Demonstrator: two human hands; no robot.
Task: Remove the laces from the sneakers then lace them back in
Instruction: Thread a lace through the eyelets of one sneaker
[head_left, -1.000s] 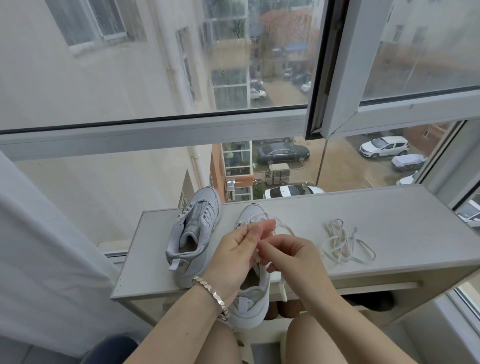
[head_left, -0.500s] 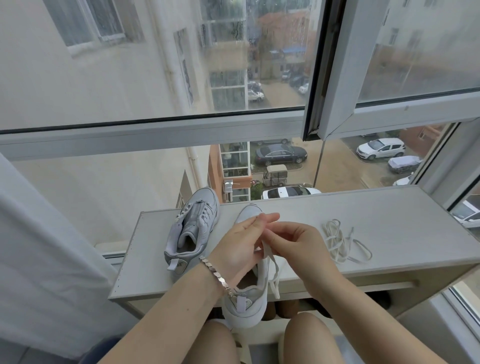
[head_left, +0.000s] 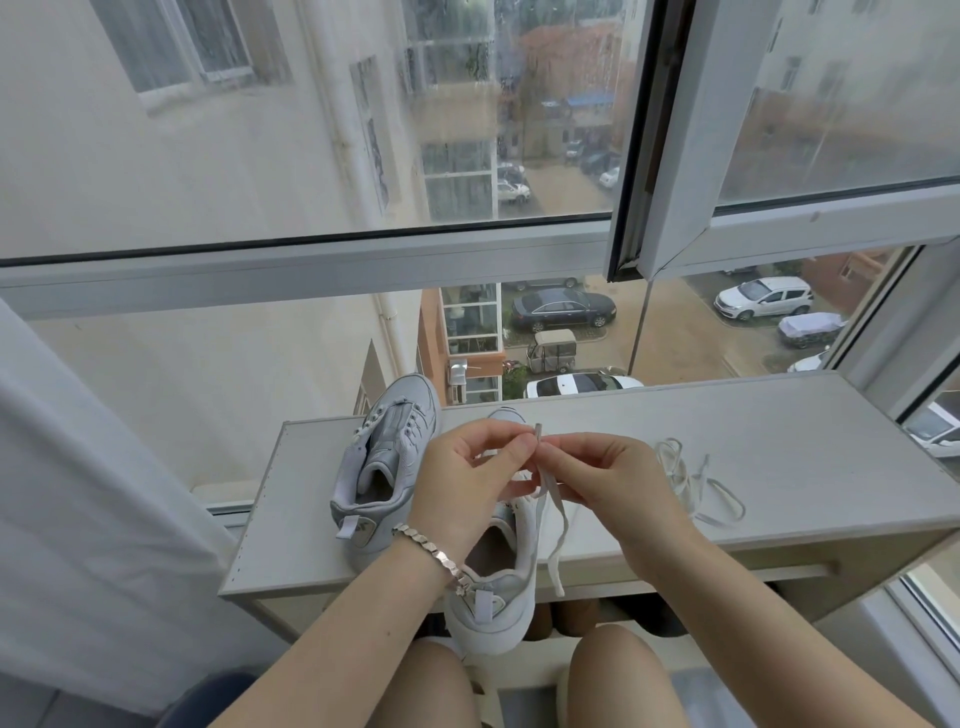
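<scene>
Two pale grey sneakers rest on a light shelf top (head_left: 779, 441). The left sneaker (head_left: 384, 462) has no lace in its eyelets. The nearer sneaker (head_left: 498, 582) hangs partly over the front edge, heel toward me. My left hand (head_left: 467, 483) and my right hand (head_left: 608, 483) meet above its tongue, both pinching one white lace (head_left: 553, 519) near its tip. The lace's tip sticks up between my fingertips; another stretch dangles down the shoe's right side. A second, loose lace (head_left: 696, 483) lies in a heap to the right.
A window with a partly open sash (head_left: 670, 156) stands right behind the shelf. A white curtain (head_left: 88, 493) hangs at the left. My bare knees (head_left: 613, 670) are below the shelf's front edge, and a bracelet (head_left: 431, 551) circles my left wrist.
Both hands have risen and drawn the lace up and out over the near sneaker; its tip now stands up between my fingertips, and more lace hangs free at the shoe's right side.
</scene>
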